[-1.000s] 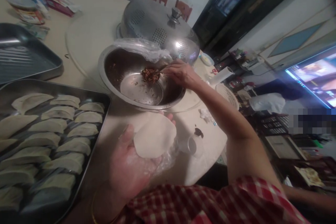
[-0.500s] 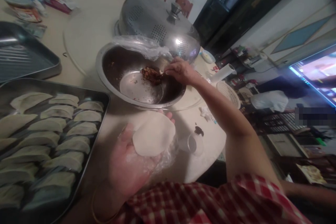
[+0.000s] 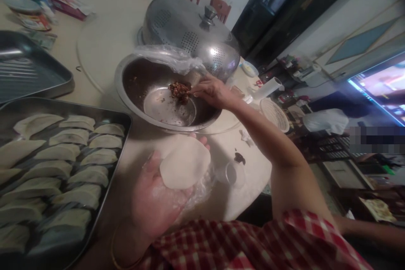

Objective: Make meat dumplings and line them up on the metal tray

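A round, pale dumpling wrapper point(image 3: 185, 163) lies flat across the palm and fingers of my left hand point(image 3: 158, 196), which is turned up and supports it. My right hand point(image 3: 212, 92) reaches inside the wide metal bowl point(image 3: 126, 105), its fingers pinched together beside a clump of dark brown minced filling point(image 3: 179, 92). What those fingers grip is too small and hidden to make out. Crumpled clear plastic point(image 3: 186, 65) hangs over the bowl's far rim. Left of my left hand, a metal tray point(image 3: 126, 124) holds several folded dumplings point(image 3: 90, 176) in rows.
Behind the bowl stands a perforated metal dome lid point(image 3: 190, 21). A second dark tray point(image 3: 68, 79) is at the left. To the right are a clear cup point(image 3: 232, 173), a white roll point(image 3: 267, 88) and a white basket point(image 3: 274, 114). The round table's edge curves nearby.
My right hand has shifted slightly left and lower in the bowl, and the filling clump sits a little differently. My left hand and the wrapper stay nearly still.
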The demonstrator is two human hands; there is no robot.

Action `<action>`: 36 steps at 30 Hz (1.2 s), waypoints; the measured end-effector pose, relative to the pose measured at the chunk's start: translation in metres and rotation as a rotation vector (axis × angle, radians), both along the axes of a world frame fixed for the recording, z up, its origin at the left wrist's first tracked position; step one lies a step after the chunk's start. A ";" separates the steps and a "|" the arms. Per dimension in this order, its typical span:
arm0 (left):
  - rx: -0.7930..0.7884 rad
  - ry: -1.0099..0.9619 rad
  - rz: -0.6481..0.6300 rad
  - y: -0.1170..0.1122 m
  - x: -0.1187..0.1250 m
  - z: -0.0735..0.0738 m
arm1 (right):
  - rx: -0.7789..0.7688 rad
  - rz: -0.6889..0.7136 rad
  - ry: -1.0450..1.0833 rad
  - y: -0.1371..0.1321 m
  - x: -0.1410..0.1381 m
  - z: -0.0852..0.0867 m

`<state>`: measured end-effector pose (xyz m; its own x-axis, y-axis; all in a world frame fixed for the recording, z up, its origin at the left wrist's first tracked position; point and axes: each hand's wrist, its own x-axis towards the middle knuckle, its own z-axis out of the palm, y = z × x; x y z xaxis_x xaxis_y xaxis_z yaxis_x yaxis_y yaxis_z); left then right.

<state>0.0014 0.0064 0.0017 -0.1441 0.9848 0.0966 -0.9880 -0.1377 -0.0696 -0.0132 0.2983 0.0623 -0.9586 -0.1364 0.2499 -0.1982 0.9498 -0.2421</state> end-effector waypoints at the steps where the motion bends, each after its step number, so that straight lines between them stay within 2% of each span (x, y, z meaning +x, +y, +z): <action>1: 0.000 -0.004 0.000 0.000 0.000 0.000 | -0.022 -0.005 0.003 0.000 0.001 0.001; 6: -0.009 0.003 0.014 -0.001 0.000 0.000 | -0.019 -0.180 0.096 0.002 0.009 0.006; 13: 0.035 -0.056 0.001 -0.001 0.001 -0.004 | 0.122 -0.374 -0.032 -0.013 0.000 -0.005; 18: 0.034 -0.067 -0.005 -0.001 0.002 -0.004 | 0.132 -0.507 -0.097 -0.018 -0.007 0.003; 22: -0.016 -0.064 0.018 -0.002 0.002 -0.004 | -0.029 -0.610 -0.085 -0.017 -0.007 0.012; 25: -0.032 -0.060 0.025 -0.002 0.002 -0.004 | -0.214 -0.648 -0.131 -0.019 -0.008 0.013; 29: -0.027 -0.051 0.027 -0.001 0.003 -0.002 | -0.434 -0.651 -0.195 -0.024 -0.012 0.012; 36: -0.009 -0.003 0.018 -0.001 0.002 -0.008 | -0.640 -0.640 -0.313 -0.019 -0.013 0.017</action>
<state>0.0037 0.0054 -0.0061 -0.1616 0.9830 0.0874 -0.9852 -0.1557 -0.0712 -0.0262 0.2790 0.0792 -0.8398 0.5103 -0.1854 0.4746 0.5243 -0.7070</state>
